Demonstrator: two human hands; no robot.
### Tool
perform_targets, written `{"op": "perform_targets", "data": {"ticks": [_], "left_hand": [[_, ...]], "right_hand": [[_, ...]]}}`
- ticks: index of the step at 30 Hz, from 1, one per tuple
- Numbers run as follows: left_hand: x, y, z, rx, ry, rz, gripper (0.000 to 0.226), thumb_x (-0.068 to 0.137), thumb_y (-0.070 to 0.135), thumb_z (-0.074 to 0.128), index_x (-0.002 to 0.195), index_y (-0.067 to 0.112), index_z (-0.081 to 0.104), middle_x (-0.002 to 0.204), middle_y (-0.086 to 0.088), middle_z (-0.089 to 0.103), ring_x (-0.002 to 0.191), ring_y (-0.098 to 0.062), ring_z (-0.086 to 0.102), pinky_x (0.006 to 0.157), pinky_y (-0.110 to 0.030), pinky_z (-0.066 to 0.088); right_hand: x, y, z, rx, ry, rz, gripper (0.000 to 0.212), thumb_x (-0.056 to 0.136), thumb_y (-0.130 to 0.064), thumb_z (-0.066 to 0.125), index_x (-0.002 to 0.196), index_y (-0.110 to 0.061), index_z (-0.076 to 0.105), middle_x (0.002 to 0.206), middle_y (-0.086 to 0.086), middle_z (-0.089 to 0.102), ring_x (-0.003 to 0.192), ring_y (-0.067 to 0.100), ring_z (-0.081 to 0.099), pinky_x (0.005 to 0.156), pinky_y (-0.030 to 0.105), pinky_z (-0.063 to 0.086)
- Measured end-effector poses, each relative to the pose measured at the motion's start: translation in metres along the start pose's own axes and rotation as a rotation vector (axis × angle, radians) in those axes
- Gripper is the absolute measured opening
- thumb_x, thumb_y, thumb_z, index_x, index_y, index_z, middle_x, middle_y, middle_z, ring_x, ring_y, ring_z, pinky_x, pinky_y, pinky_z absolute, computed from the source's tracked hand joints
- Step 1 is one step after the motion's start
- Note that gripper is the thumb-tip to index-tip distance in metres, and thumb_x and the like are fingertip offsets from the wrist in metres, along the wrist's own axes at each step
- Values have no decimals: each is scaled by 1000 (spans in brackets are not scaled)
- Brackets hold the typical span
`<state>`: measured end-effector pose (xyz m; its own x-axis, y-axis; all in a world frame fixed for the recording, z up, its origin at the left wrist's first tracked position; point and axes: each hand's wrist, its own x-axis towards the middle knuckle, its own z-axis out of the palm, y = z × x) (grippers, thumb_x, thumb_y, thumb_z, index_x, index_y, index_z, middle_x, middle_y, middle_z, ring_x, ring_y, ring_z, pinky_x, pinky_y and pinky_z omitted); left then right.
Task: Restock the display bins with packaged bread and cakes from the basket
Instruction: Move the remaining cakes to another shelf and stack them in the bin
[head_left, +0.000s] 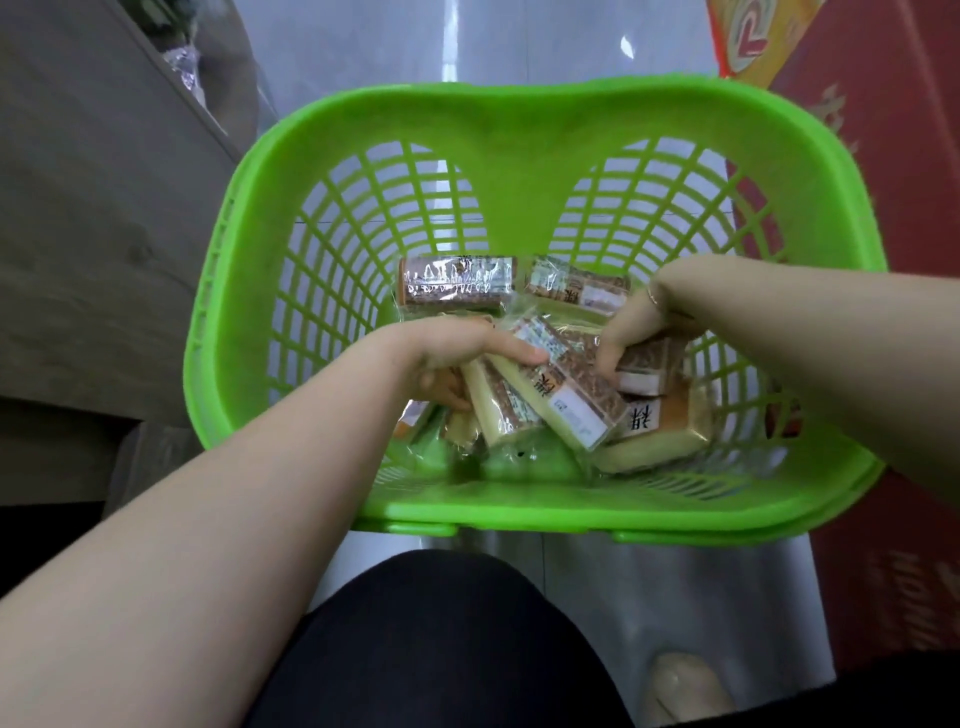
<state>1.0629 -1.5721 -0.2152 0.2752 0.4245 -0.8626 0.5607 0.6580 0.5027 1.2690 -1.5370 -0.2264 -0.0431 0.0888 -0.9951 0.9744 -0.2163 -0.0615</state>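
Both my hands are down in the bright green slatted plastic basket (519, 124), so this is the picking-up step: gathering stock before anything goes to the bins. My left hand (457, 364) has its fingers curled around a bunch of clear-wrapped cake slices, pale sponge with brown tops (550, 389), thumb lying across the top one. My right hand (631, 325) pinches down on another brown-topped wrapped slice (647, 364) just beside the left hand's bundle. Beyond my fingers lie two more brown wrapped cakes (457, 283), untouched, and a tan sponge piece (670, 421) sits under my right wrist. No display bin shows from here. Next, I reckon, I need a firm hold on both lots, lift clear of the basket rim, then turn to wherever the bins are. The wrappers look slippery, so the stack could slide.
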Motion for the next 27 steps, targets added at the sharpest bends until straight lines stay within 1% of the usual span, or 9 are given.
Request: {"op": "perform_targets", "data": {"ticks": [3, 7, 9, 12, 15, 18, 20, 24, 27], "left_hand": [[2, -2, -4, -109, 59, 20, 75, 45, 48, 82, 108, 20, 51, 95, -3, 57, 91, -25, 60, 79, -39, 51], [6, -6, -6, -233, 119, 28, 52, 62, 50, 79, 100, 22, 57, 93, -7, 71, 94, -30, 61, 75, -44, 50], [7, -5, -5, -297, 151, 35, 34, 72, 48, 74, 92, 24, 61, 74, -3, 75, 89, -29, 64, 75, -45, 51], [6, -4, -7, -337, 191, 33, 36, 72, 47, 71, 92, 19, 61, 73, -4, 74, 86, -29, 65, 78, -46, 51], [1, 0, -11, -331, 262, 25, 34, 71, 48, 68, 85, 17, 60, 55, 1, 68, 75, -24, 63, 69, -36, 49], [-3, 0, -22, -343, 314, 54, 28, 74, 48, 65, 79, 20, 60, 54, 2, 67, 71, -23, 61, 66, -33, 51], [-7, -1, -28, -389, 335, 74, 31, 73, 49, 66, 81, 20, 61, 66, -1, 70, 79, -26, 64, 75, -40, 53], [-28, 2, -29, -536, 327, 131, 34, 78, 51, 63, 84, 17, 61, 78, -2, 68, 81, -24, 65, 79, -40, 53], [-66, 11, -13, -730, 314, 193, 34, 84, 51, 54, 90, 19, 62, 90, -5, 66, 86, -23, 63, 86, -44, 53]], "right_hand": [[-2, 10, 5, 182, -63, -80, 12, 75, -17, 65, 78, -6, 69, 83, 14, 63, 70, 27, 59, 74, 37, 47], [5, 12, 11, 304, -98, -194, 54, 61, -25, 79, 110, -8, 65, 131, 14, 56, 120, 38, 52, 104, 46, 40], [7, 9, 14, 280, -139, -230, 74, 50, -36, 80, 116, -7, 61, 126, 14, 58, 111, 35, 55, 103, 46, 39], [12, 3, 20, 220, -160, -292, 67, 52, -42, 77, 108, -11, 58, 108, 16, 55, 91, 29, 52, 88, 41, 39], [16, -5, 29, 226, -110, -348, 62, 60, -39, 73, 108, -3, 58, 110, 22, 50, 86, 33, 54, 74, 37, 42], [19, -11, 31, 226, -55, -334, 76, 66, -38, 75, 125, 5, 54, 121, 24, 54, 101, 36, 56, 87, 43, 41], [18, -12, 26, 184, -74, -290, 82, 58, -42, 78, 123, 2, 56, 114, 23, 59, 96, 34, 58, 93, 47, 43], [0, -15, 19, 164, 79, -196, 52, 65, -34, 77, 106, -3, 64, 102, 21, 68, 81, 35, 66, 85, 52, 53], [-36, -22, 24, 376, 304, -199, 25, 71, -29, 73, 80, -9, 62, 63, 11, 69, 50, 27, 65, 66, 53, 55]]}}
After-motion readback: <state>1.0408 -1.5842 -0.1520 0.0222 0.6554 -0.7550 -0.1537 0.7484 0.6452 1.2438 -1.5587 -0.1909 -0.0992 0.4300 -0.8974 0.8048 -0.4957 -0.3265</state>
